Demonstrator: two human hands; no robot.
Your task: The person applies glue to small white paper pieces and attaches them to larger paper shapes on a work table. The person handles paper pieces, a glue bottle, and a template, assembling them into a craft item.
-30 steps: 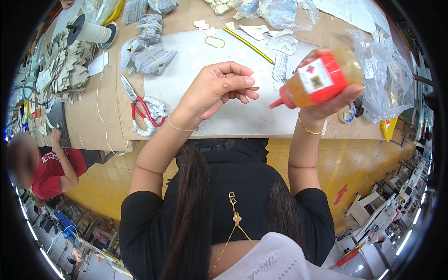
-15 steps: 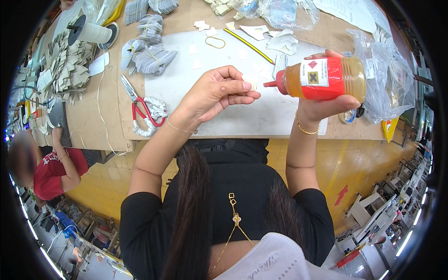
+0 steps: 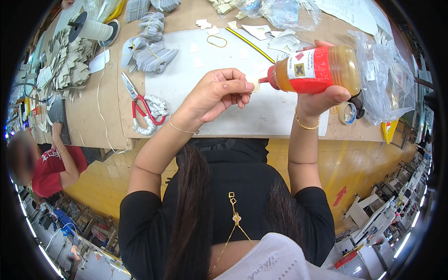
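Since a moment ago, the glue bottle (image 3: 317, 70) has swung from a downward tilt to lying nearly level, and its red nozzle now meets the small pale piece (image 3: 254, 85) pinched in the left hand (image 3: 217, 93). That left hand is closed, thumb and forefinger nipping the piece by its edge, the other fingers curled under. The right hand (image 3: 322, 95) is wrapped around the bottle from below, fingers closed on its amber body with the red label facing up. Both hands are held up above the near edge of the counter (image 3: 93, 116), over the white work mat (image 3: 186, 88).

On the counter's left part, red-handled scissors (image 3: 137, 105) lie just beside the mat's left edge, with a wad of grey cloth by their handles. Stacks of grey cut pieces (image 3: 149, 51) sit at the mat's far left corner, and a spool of white thread (image 3: 91, 29) stands near the far left corner. A yellow rod (image 3: 249, 44) lies slantwise on the far part of the mat. Crumpled clear plastic bags (image 3: 385, 79) fill the right edge, with a roll of tape (image 3: 347, 113) just beside them.
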